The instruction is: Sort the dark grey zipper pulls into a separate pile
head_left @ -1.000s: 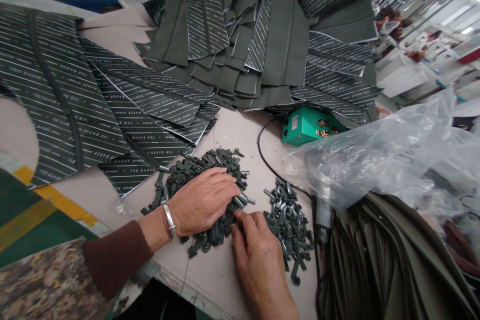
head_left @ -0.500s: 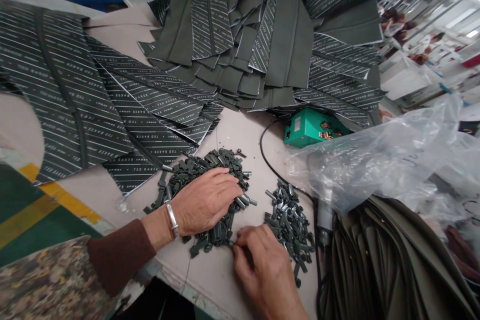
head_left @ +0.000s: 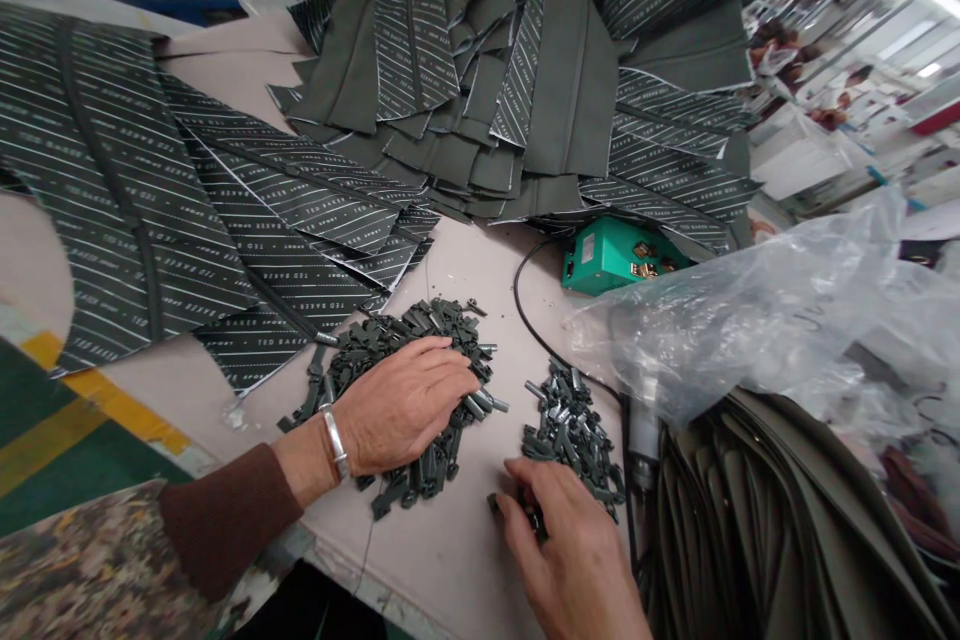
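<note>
Sorting step, by the look: left hand [head_left: 401, 405] lies flat, grip wide, on the big pile of zipper pulls [head_left: 397, 330] mid-desk [head_left: 450, 570], while right hand [head_left: 574, 555], grip narrow, contents hidden, curls at the small pile [head_left: 574, 425] near edge; next pick prob. needs a fine pinch.

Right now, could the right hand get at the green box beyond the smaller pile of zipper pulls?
Probably yes. The right hand sits at the near edge of the smaller pile of zipper pulls; past it only bare table and a black cable lie before the green box, whose front is uncovered.
</note>
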`<state>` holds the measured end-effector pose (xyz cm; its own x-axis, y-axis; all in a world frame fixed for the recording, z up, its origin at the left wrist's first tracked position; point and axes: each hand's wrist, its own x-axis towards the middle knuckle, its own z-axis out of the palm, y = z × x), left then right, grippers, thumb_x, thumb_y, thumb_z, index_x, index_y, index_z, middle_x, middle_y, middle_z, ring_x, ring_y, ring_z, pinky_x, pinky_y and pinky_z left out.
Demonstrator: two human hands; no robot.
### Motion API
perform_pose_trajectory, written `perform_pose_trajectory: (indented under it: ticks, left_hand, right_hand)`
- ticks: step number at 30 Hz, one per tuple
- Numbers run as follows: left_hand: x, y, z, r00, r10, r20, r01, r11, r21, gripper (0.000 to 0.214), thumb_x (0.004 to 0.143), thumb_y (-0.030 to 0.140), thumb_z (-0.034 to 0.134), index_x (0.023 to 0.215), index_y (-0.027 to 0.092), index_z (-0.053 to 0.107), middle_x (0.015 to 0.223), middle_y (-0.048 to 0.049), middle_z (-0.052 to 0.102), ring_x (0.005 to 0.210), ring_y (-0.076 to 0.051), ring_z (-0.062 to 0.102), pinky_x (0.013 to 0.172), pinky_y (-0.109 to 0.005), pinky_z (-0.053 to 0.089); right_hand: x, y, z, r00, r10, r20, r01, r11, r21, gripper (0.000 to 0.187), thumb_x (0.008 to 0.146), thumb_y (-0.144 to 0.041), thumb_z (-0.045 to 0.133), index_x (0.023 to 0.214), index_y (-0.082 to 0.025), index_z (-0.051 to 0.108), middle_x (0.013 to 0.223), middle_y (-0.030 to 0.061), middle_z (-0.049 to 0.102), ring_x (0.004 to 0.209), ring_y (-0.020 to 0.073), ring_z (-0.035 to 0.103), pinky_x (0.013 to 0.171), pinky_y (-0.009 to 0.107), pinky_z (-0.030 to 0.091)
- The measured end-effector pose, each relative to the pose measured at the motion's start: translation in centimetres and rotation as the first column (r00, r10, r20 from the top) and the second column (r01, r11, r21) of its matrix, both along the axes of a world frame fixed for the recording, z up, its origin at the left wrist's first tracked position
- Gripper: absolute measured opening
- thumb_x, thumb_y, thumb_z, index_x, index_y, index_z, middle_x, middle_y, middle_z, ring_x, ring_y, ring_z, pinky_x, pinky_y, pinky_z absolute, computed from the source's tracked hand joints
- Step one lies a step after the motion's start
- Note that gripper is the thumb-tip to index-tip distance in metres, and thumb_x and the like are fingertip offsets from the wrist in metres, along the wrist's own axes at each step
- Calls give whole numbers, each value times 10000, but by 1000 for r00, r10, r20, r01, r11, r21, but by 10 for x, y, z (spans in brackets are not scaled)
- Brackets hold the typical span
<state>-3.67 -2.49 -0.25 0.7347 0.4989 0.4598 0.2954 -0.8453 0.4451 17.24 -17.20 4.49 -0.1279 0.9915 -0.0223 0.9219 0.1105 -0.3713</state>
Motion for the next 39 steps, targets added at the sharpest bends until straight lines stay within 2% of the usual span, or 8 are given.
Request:
perform_pose_trajectory:
  ticks: [3, 5, 14, 20, 24, 29, 33, 39]
  left_hand:
    - [0, 0, 2, 1000, 4, 2, -4, 1000, 12, 243, 958, 98, 458, 1140, 146, 611, 1084, -69, 735, 1124, -212, 644, 1130, -419, 411]
    - [1, 0, 2, 1000, 3, 4, -3, 1000, 18, 245, 957, 92, 452, 1136, 143, 611, 1079, -76, 736, 1128, -215, 642, 1130, -421, 412]
    - [0, 0, -1, 1000, 24, 10, -24, 1000, 10, 250, 950, 89, 459, 1144, 138, 609, 1110, -83, 728, 1176, -224, 623, 1155, -430, 400]
    - [1, 0, -1, 999, 28, 22, -27, 1000, -9, 258, 942, 74, 454, 1138, 145, 606, 1116, -76, 722, 1175, -212, 622, 1160, -420, 398]
    - [1, 0, -2, 999, 25, 22, -25, 1000, -10, 252, 942, 79, 468, 1142, 145, 605, 1112, -75, 721, 1175, -213, 622, 1162, -421, 399]
    - [0, 1, -2, 999, 29, 30, -28, 999, -20, 250, 945, 86, 477, 1153, 155, 597, 1116, -65, 719, 1178, -206, 619, 1166, -410, 392]
    - [-1, 1, -3, 999, 27, 18, -26, 999, -38, 249, 952, 95, 475, 1157, 155, 603, 1124, -66, 718, 1190, -208, 613, 1176, -415, 377]
    - [0, 0, -4, 999, 23, 29, -22, 999, -38, 246, 951, 89, 482, 1154, 157, 603, 1109, -55, 717, 1180, -204, 612, 1179, -405, 360]
  right_hand:
    - [-22, 14, -14, 975, -191, -114, 201, 976, 87, 243, 979, -201, 496, 1211, -191, 569, 997, 67, 701, 854, 205, 696, 755, 310, 558]
    - [-33, 27, -22, 966, -239, -100, 250, 961, 119, 285, 984, -215, 500, 1260, -177, 560, 1090, 98, 688, 900, 221, 702, 779, 328, 561]
    - [-36, 52, -26, 971, -232, -65, 236, 970, 64, 64, 965, -193, 595, 983, -180, 655, 887, 61, 723, 794, 226, 694, 722, 314, 491]
    - [-36, 50, -31, 981, -182, -66, 188, 979, 82, 177, 994, -216, 513, 894, -203, 658, 815, 35, 669, 711, 217, 645, 671, 313, 426]
    - [-35, 49, -28, 944, -260, -204, 270, 963, 24, 257, 1003, -263, 447, 877, -191, 660, 785, 38, 685, 695, 195, 640, 677, 298, 423]
    - [-29, 50, -18, 740, -497, -452, 395, 866, -306, 357, 927, -475, 524, 722, -197, 615, 602, -29, 546, 558, 130, 482, 556, 256, 355]
    - [-24, 48, -18, 415, -704, -576, 359, 709, -607, 444, 795, -597, 658, 652, -197, 527, 497, -83, 427, 448, 69, 317, 442, 215, 241]
    - [-22, 44, -18, 131, -781, -611, 328, 616, -717, 525, 654, -661, 777, 682, -198, 532, 496, -94, 446, 413, 51, 329, 392, 175, 242]
